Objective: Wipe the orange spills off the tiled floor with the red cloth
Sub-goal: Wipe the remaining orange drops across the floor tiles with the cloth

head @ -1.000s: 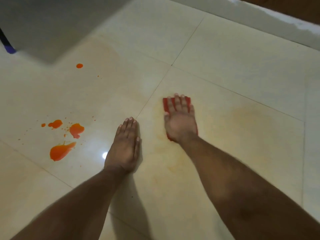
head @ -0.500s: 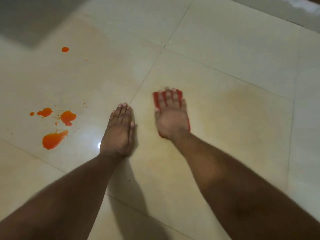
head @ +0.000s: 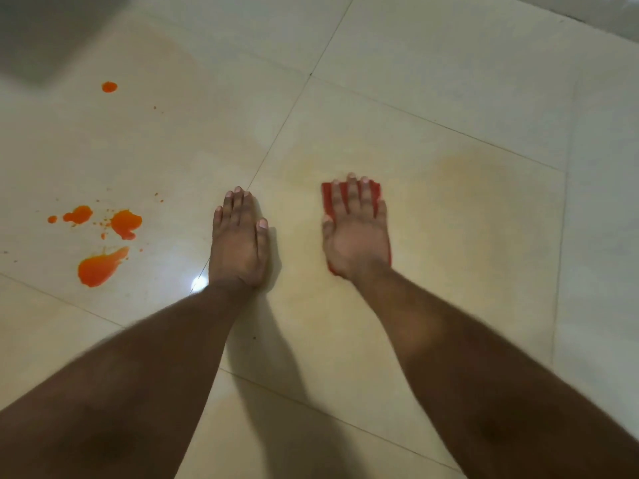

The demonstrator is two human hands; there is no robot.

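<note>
The right hand lies flat with straight, slightly spread fingers pressing the red cloth onto the tiled floor, and most of the cloth is hidden under the palm. The left hand is also flat, fingers together, braced on bare tile beside a grout line and holding nothing. The cloth sits well apart from the remaining orange spills: 3 larger puddles and a scatter of droplets to the left, plus 1 isolated drop farther up. The tile around the cloth shows a pale yellowish film, so the main risk is smearing, since a cloth already loaded would likely spread colour rather than lift it. Sweeping left could also drag the left hand or forearm through the wet puddles. The small specks could easily be missed.
</note>
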